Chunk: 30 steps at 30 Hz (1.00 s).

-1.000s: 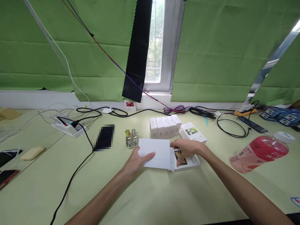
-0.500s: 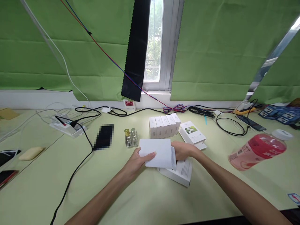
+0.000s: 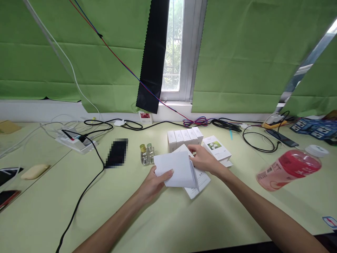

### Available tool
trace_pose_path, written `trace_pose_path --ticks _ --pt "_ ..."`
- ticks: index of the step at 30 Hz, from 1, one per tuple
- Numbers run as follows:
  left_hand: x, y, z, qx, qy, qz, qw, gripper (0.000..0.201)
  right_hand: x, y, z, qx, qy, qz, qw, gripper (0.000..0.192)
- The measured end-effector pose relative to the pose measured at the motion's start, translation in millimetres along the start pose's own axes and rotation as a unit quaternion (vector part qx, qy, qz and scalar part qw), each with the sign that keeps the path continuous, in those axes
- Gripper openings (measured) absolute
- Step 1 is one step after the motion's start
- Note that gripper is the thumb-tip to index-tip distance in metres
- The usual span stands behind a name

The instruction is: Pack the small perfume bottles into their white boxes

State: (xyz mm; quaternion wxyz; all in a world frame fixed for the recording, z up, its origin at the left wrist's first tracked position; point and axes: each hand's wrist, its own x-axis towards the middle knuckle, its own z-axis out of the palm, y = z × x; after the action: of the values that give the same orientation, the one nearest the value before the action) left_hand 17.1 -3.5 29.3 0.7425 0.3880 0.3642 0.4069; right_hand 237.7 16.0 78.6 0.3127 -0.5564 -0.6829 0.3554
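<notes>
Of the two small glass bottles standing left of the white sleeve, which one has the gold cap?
The left bottle of the pair has the gold cap; the right bottle, touching it and nearer the white sleeve, has a silver cap.

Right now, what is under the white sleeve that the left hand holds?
Under the white sleeve a white printed box sticks out at its right edge, with the right hand on it. The box's left part is covered, as is the table below.
</notes>
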Motion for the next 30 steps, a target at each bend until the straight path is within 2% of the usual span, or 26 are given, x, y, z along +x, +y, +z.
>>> trace_pose_path --ticks 5,10,13,16,20,24,30 --pt "-1 4 -5.1 -0.028 -0.003 0.01 1.0 0.057 -2 -7 8 -0.015 0.046 0.008 0.999 0.036" --pt "-4 3 -4.2 0.0 -0.007 0.008 1.0 0.057 -3 -10 16 -0.037 0.057 -0.01 0.998 0.032" --pt "-3 6 -2.6 0.008 0.014 0.021 1.0 0.056 -2 -10 15 0.025 0.042 -0.004 0.999 0.037" --pt "1 12 -2.9 -0.026 0.062 0.074 0.995 0.059 -2 -11 8 0.099 0.05 0.009 0.994 0.052" --pt "5 22 -3.8 -0.087 0.129 0.158 0.975 0.062 -8 -14 1 0.176 -0.029 0.023 0.984 0.054" --pt "5 25 -3.0 -0.106 0.143 0.172 0.969 0.061 -15 -18 4 0.227 -0.106 0.015 0.968 0.051" --pt "4 26 -3.3 -0.109 0.14 0.172 0.969 0.057 -17 -20 5 0.245 -0.111 0.005 0.963 0.046"
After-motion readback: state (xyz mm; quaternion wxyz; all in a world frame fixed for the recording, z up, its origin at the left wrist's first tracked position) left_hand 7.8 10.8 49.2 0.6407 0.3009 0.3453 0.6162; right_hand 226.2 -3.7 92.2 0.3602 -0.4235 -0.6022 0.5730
